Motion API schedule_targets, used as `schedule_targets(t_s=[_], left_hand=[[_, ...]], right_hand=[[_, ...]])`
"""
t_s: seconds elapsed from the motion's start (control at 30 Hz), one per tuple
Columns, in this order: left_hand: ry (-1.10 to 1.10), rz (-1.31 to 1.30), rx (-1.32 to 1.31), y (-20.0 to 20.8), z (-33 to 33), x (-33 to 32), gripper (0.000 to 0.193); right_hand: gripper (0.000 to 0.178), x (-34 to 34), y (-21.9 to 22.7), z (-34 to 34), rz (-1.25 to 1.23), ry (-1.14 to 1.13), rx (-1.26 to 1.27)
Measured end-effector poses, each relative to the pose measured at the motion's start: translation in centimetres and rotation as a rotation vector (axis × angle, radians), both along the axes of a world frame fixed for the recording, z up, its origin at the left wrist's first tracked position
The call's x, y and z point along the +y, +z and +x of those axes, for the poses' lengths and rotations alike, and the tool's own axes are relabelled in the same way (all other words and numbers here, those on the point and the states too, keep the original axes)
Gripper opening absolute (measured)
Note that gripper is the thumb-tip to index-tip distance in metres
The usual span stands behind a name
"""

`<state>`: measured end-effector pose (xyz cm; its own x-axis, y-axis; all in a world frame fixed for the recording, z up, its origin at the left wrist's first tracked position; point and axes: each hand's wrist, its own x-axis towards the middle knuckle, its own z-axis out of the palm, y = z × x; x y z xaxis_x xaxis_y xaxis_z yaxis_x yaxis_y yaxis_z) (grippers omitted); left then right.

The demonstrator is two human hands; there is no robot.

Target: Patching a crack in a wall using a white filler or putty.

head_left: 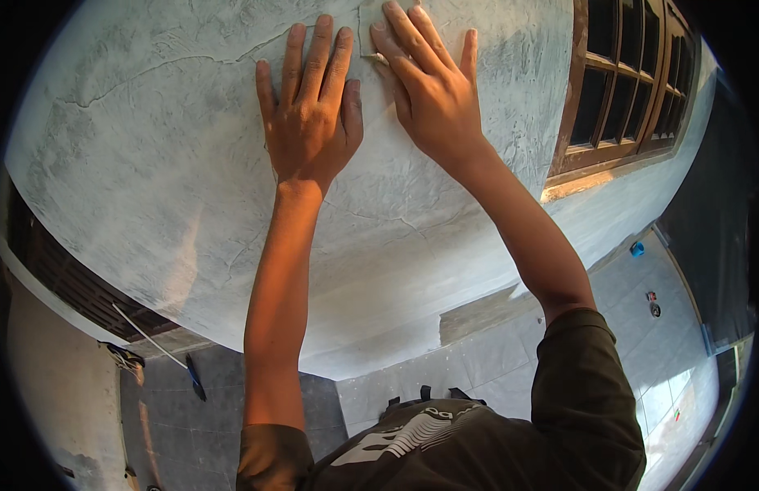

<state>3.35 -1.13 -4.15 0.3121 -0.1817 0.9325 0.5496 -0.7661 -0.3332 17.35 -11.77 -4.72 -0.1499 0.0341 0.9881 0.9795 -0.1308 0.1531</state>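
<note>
A grey-white plastered wall (371, 164) with rough, streaky patches and thin cracks (183, 60) fills the space before me. My left hand (310, 123) lies flat against it, fingers spread, with nothing in it. To its right, my right hand (441, 102) presses on the wall with its fingers stretched upward. From under its index finger and thumb side juts the pale tip of a small thin thing (376, 58); the hand covers the rest, so its kind cannot be made out. A crack runs up the wall between both hands.
A brown wooden window (617, 78) with dark panes is set in the wall at right. At lower left, a long-handled tool (159, 344) leans by a dark slatted opening (77, 274). Grey floor tiles (494, 360) lie below, with a blue round object (637, 248) at right.
</note>
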Motion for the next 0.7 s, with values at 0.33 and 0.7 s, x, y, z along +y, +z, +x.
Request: schedule_targets(t_s=[0.33, 0.7], left_hand=[[-0.02, -0.001, -0.022, -0.3, -0.2, -0.1, 0.05], [-0.009, 0.022, -0.022, 0.0, -0.5, 0.0, 0.05]], right_hand=[[0.04, -0.8, -0.8, -0.1, -0.091, -0.03, 0.039], [0.041, -0.8, -0.8, 0.2, -0.076, -0.052, 0.008]])
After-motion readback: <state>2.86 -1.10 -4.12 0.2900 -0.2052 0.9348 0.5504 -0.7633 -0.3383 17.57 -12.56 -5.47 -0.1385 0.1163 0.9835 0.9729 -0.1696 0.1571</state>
